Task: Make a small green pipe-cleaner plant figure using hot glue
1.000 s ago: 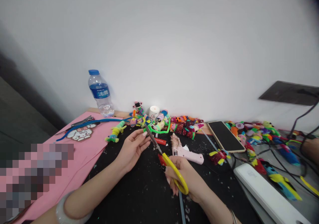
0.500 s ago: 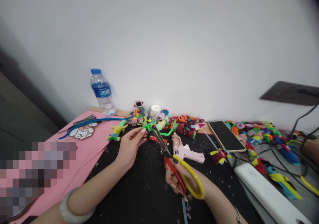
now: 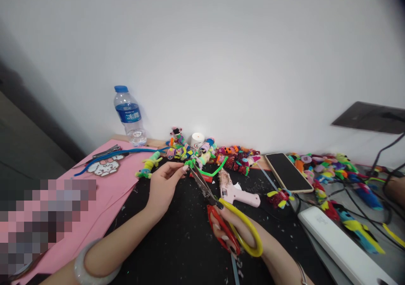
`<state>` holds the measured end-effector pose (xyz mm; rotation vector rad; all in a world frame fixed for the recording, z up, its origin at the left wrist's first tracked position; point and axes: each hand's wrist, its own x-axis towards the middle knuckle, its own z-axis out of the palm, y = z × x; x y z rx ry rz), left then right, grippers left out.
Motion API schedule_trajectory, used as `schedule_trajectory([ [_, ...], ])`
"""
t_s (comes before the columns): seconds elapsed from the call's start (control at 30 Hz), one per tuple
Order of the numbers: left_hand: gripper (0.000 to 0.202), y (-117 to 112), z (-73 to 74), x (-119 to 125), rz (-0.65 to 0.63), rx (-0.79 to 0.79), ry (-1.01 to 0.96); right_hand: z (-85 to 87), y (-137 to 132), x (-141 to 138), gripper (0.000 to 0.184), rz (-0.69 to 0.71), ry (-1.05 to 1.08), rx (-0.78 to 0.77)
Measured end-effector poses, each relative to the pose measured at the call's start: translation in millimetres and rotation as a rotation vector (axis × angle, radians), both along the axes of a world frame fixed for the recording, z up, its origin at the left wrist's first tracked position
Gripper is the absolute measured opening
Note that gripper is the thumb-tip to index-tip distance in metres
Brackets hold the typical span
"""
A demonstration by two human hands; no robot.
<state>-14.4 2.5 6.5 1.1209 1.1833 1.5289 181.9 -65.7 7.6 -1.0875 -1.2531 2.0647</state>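
Between thumb and forefinger, my left hand [image 3: 166, 183] pinches a bright green pipe cleaner [image 3: 190, 163], bent into small loops at that end. Its loose tail curves off to the right. My right hand [image 3: 229, 228] grips a pair of scissors [image 3: 202, 183] with one red and one yellow handle. The slightly parted blades point up and left, their tips at the green loops by my left fingertips. Just right of the blades lies a pale pink glue gun [image 3: 242, 195] with a stained nozzle. A small red packet [image 3: 202, 177] lies behind the blades, partly hidden.
Pipe-cleaner figures [image 3: 236, 158] line the wall, beside a white cup [image 3: 197, 140]. A water bottle [image 3: 128, 116] and blue pipe cleaners [image 3: 126, 151] are at left. To the right are a phone [image 3: 288, 173], a white power strip [image 3: 344, 247], cables and another person's arm [image 3: 395, 190].
The scissors' tips have moved slightly left and down to the green loops, and the blades have closed somewhat. The green tail has shifted a little right. My left hand stays nearly still.
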Motion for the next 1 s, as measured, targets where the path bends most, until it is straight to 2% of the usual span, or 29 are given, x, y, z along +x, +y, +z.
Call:
schedule_trajectory([
  [0.4,0.004,-4.9,2.1,1.6,-0.014,0.055,0.166,3.7,-2.1,-4.7,0.052,-0.077,0.008,0.013],
  [0.6,0.002,-7.4,2.9,3.1,-0.055,0.085,0.142,3.7,0.5,-6.4,0.057,-0.061,0.008,0.008],
  [0.73,0.003,-10.2,4.3,4.6,-0.071,0.124,0.192,3.2,0.2,-6.9,0.055,-0.085,-0.004,0.015],
  [0.83,0.002,-11.4,4.8,5.6,-0.069,0.096,0.149,2.0,-0.2,-6.9,0.055,-0.081,-0.006,0.024],
  [1.0,0.011,-9.2,2.6,6.5,-0.112,0.012,0.075,-1.3,0.8,-8.2,0.056,-0.072,0.044,0.015],
])
